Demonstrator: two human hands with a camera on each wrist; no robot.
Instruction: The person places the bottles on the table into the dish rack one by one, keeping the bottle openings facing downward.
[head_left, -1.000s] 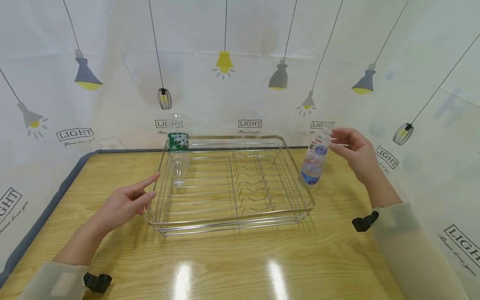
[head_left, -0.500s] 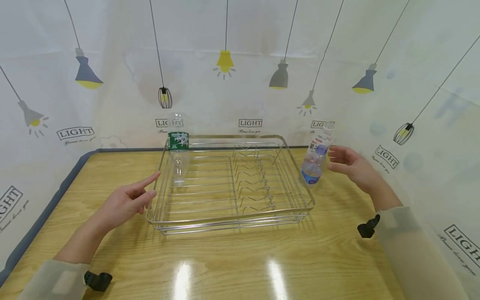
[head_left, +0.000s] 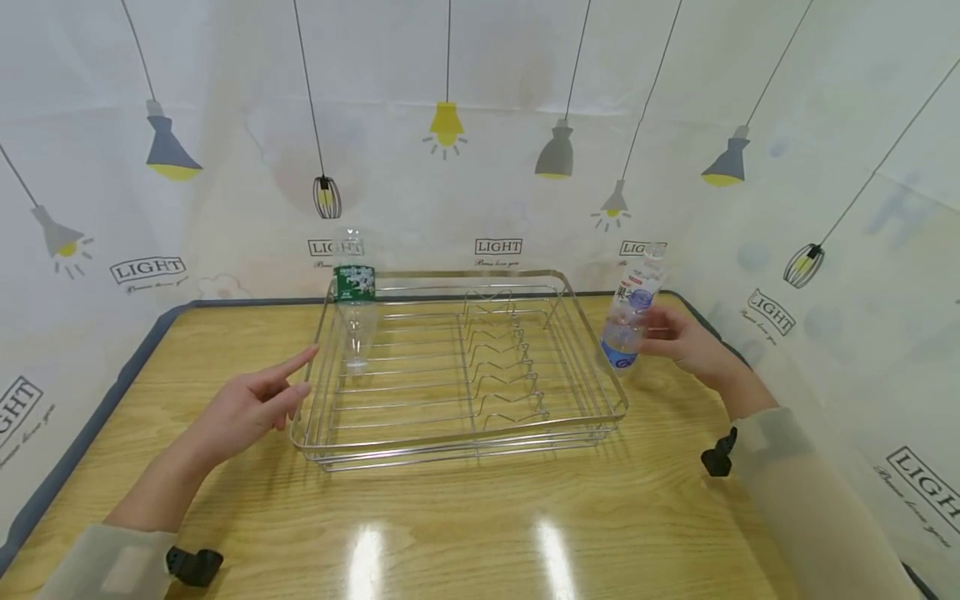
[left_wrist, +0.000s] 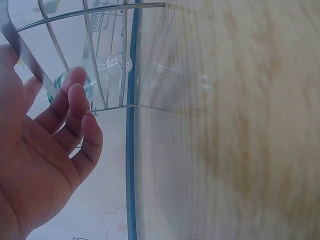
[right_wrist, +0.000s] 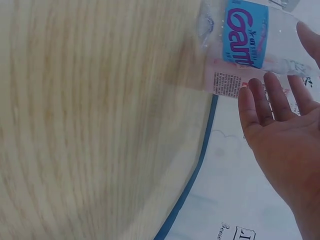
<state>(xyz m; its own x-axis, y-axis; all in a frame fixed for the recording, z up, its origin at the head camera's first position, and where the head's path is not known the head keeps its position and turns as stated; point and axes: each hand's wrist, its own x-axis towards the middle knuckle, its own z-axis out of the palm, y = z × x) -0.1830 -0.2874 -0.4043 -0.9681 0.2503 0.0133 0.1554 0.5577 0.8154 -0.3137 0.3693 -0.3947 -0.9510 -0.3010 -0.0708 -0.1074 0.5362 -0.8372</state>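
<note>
A wire dish rack [head_left: 462,436] stands on the wooden table. Inside its left side a clear plastic bottle [head_left: 355,283] with a green label stands upright. My left hand [head_left: 243,412] is at the rack's left rim, index finger and thumb extended to it; whether they press on it I cannot tell. In the left wrist view, the other fingers [left_wrist: 80,107] are loosely bent. Right of the rack stands another clear bottle [head_left: 624,333] with a blue and white label. My right hand [head_left: 686,346] reaches around its lower half, thumb in front; in the right wrist view the fingers [right_wrist: 280,102] look relaxed beside it.
Wire plate dividers [head_left: 498,354] run down the rack's right half. A white cloth backdrop [head_left: 510,200] with printed lamps rises behind and beside the table [head_left: 450,533]. Its blue edge [head_left: 161,321] borders the tabletop.
My right hand has dropped from near the neck of the right bottle to its lower half and moved in closer. The left hand, rack and both bottles stay in place.
</note>
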